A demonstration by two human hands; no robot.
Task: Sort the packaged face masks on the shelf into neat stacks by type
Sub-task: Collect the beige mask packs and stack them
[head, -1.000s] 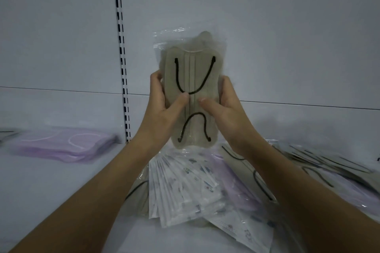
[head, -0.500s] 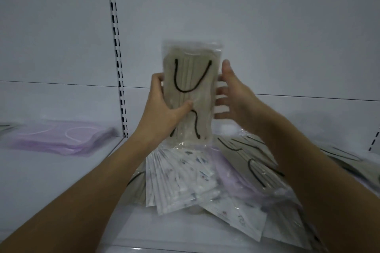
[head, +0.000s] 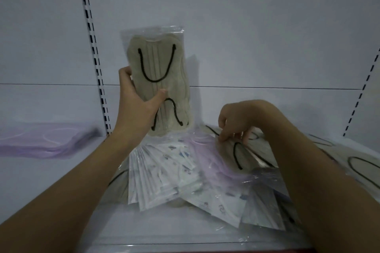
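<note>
**A:** What is the left hand doing?

**B:** The left hand holds a beige mask pack upright in the air, above the shelf and in front of the white back panel. The thumb lies across the front of the clear wrapper, near the middle, and the fingers curl round the pack's left edge to its back. It is a firm grasp. Black ear loops show through the plastic, one curve near the top, one near the bottom.

**A:** And the right hand?

**B:** The right hand is lower and to the right, bent down at the wrist. Its curled fingertips touch another beige pack lying flat on the shelf. Whether they pinch it or only rest on it, I cannot tell.

**A:** What else lies there?

**B:** A loose heap in the near middle: white printed packs fanned out, with a lilac pack between them and the beige one. Far left, apart from the heap, sits a lilac stack. More beige packs lie at the far right. A slotted upright runs up the panel at left.
</note>
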